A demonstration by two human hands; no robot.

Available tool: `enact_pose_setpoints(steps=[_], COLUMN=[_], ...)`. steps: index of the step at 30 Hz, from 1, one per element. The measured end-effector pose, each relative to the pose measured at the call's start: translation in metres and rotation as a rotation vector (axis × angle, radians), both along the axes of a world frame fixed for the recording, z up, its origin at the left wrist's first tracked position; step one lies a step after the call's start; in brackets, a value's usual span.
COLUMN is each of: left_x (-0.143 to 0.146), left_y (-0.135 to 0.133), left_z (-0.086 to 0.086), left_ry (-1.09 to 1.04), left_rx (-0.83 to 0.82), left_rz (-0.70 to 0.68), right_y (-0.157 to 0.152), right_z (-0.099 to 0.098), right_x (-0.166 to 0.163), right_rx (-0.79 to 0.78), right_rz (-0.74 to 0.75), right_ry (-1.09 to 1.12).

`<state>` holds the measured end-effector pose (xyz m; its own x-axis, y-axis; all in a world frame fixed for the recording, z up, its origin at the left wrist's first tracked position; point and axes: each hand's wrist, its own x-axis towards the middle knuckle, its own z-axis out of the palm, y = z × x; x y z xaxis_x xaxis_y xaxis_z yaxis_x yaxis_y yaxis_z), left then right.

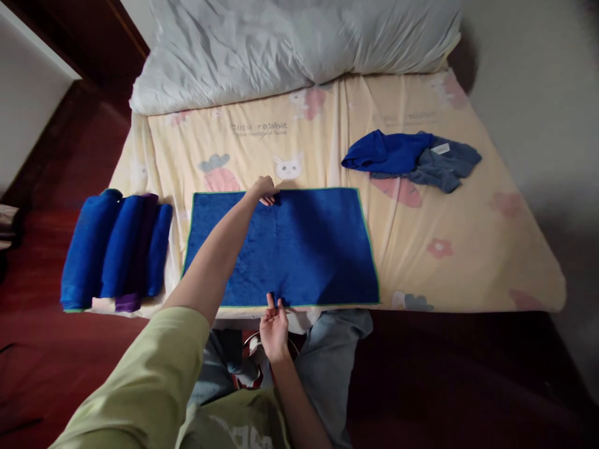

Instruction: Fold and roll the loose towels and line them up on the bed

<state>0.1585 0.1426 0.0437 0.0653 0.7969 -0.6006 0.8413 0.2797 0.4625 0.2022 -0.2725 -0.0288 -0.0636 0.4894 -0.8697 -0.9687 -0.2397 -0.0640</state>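
Note:
A blue towel with a green hem lies spread flat on the bed in front of me. My left hand reaches across it and pinches the middle of its far edge. My right hand pinches the middle of its near edge at the mattress front, fingers closed on the cloth.
Several rolled blue and purple towels lie side by side at the left end of the mattress. A crumpled blue and grey cloth pile sits at the far right. A white duvet is heaped at the head. Dark red floor surrounds the bed.

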Motion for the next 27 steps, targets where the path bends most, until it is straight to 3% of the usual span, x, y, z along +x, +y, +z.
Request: enact_pose_setpoints(steps=[4,10,16,20,24,27], left_x=[-0.004,-0.008,-0.011,-0.018,-0.029,-0.040], left_y=[0.001,-0.006,-0.015,-0.026,-0.043,-0.060], left_z=[0.006,0.015,0.028,0.064,0.118,0.161], left_ry=[-0.032,-0.118,-0.150,-0.233,-0.348,-0.426], left_rx=[0.106,0.134,0.192,0.225,0.283,0.310], left_rz=[0.042,0.121,0.159,0.191,0.209,0.250], right_y=[-0.001,-0.005,-0.008,-0.019,-0.029,-0.030], right_z=[0.001,0.002,0.021,0.041,0.070,0.104], right_x=[-0.001,-0.002,0.002,0.015,0.040,0.066], right_rx=[-0.014,0.003,0.104,0.273,0.375,0.437], right_rz=[-0.023,-0.018,0.040,0.149,0.198,0.183], right_ry=[0.006,-0.048,-0.142,-0.328,-0.586,-0.731])
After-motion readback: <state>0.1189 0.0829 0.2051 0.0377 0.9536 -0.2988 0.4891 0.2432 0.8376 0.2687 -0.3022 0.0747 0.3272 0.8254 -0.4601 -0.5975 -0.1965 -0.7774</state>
